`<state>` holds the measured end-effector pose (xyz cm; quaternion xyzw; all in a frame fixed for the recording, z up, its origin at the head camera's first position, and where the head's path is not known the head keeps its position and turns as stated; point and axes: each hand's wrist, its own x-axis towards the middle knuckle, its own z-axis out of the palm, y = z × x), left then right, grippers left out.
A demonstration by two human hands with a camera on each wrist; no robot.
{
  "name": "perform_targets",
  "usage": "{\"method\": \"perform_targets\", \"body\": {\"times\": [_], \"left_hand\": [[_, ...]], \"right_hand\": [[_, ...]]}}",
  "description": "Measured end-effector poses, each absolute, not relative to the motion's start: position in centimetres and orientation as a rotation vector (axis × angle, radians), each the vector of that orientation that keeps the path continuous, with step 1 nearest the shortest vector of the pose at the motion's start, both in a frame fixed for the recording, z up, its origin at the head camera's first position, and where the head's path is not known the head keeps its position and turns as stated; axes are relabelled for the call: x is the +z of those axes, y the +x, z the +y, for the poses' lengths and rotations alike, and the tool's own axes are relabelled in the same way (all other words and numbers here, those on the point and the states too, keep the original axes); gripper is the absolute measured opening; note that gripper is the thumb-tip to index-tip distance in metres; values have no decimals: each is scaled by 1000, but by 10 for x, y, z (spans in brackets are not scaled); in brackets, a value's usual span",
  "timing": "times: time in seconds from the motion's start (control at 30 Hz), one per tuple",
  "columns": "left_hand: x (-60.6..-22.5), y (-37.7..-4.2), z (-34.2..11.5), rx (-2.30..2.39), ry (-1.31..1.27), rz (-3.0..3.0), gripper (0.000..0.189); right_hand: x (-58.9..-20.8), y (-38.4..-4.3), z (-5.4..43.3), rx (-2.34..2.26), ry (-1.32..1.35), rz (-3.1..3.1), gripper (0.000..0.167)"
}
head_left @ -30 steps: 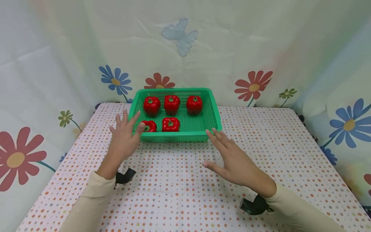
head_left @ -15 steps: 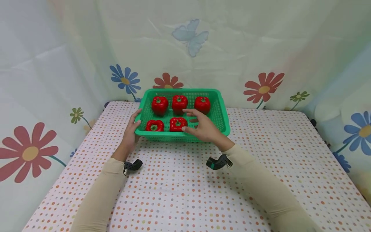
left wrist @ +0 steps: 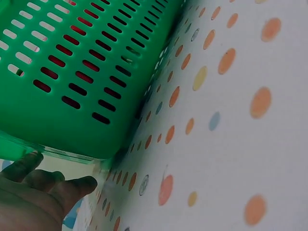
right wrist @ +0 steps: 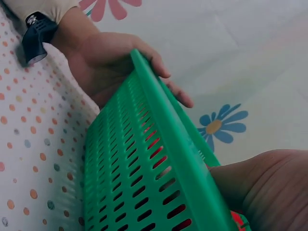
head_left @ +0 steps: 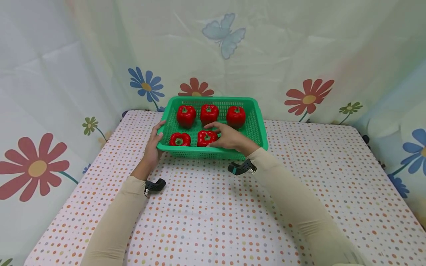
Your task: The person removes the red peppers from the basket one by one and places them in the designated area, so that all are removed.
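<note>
A green slatted basket [head_left: 261, 123] holds several red bell peppers. My left hand [head_left: 151, 149] grips its front left corner; the right wrist view shows the thumb and a finger of that left hand [right wrist: 108, 65] at the rim. My right hand [head_left: 231, 137] reaches over the front rim, thumb in front and fingers behind, curled round the front middle bell pepper [head_left: 205, 137]. Another bell pepper [head_left: 180, 139] lies to its left. Behind them stand a back left bell pepper [head_left: 186, 115], a back middle one [head_left: 209, 113] and a back right one [head_left: 236, 116].
The basket stands on a dotted tablecloth [head_left: 199, 207], near the table's back edge. A flowered curtain [head_left: 266, 48] hangs behind and along both sides. Each wrist carries a small black camera, such as the left wrist camera [head_left: 155, 185].
Both hands were spread above the table near the basket. The left hand has come to its left corner; the right has moved left and forward into it, closing round the front middle bell pepper.
</note>
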<state>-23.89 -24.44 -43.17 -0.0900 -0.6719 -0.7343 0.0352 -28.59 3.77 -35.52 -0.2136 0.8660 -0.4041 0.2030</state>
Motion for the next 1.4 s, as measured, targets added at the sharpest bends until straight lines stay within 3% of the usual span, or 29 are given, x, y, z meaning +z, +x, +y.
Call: {"method": "perform_targets", "body": {"times": [0.6,1.4], "left_hand": [[-426,-241,-248,-2200,-282,-2084,50],[-436,-238,-245,-2204,-221,-2126,50]], "right_hand": [[-350,-284,32,-1107,-582,2519,54],[-354,-277,54,-1518,-490,2511,59]]}}
